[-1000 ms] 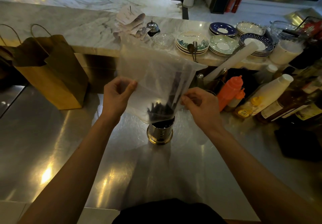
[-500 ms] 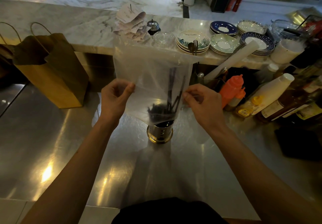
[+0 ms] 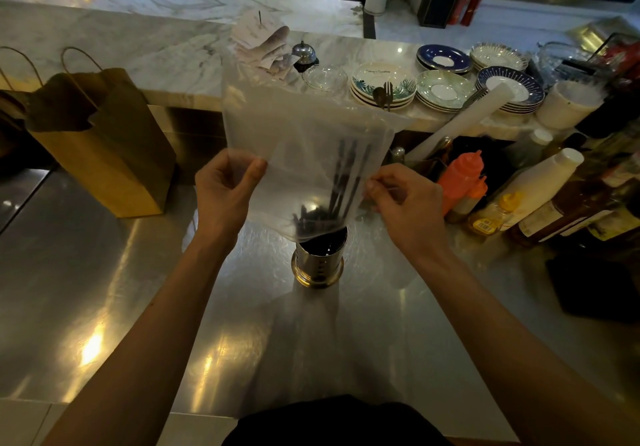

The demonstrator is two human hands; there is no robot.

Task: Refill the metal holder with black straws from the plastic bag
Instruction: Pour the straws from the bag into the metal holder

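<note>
The plastic bag (image 3: 304,126) is looking milky and see-through. The straws (image 3: 343,182) inside it are showing black. The metal holder (image 3: 318,265) is shining silver, with a gold ring at its bottom. The counter (image 3: 104,289) is gleaming silver-grey with yellow spots of light. The paper bag (image 3: 104,154) is looking brown. The stone top (image 3: 138,47) is showing white with grey lines. The blue plate (image 3: 443,59) is showing dark blue with a white middle. The leaf plate (image 3: 382,80) is wearing green leaves on white. The striped plate (image 3: 509,87) is showing blue and white stripes. The squeeze bottle (image 3: 462,175) is glowing orange.
</note>
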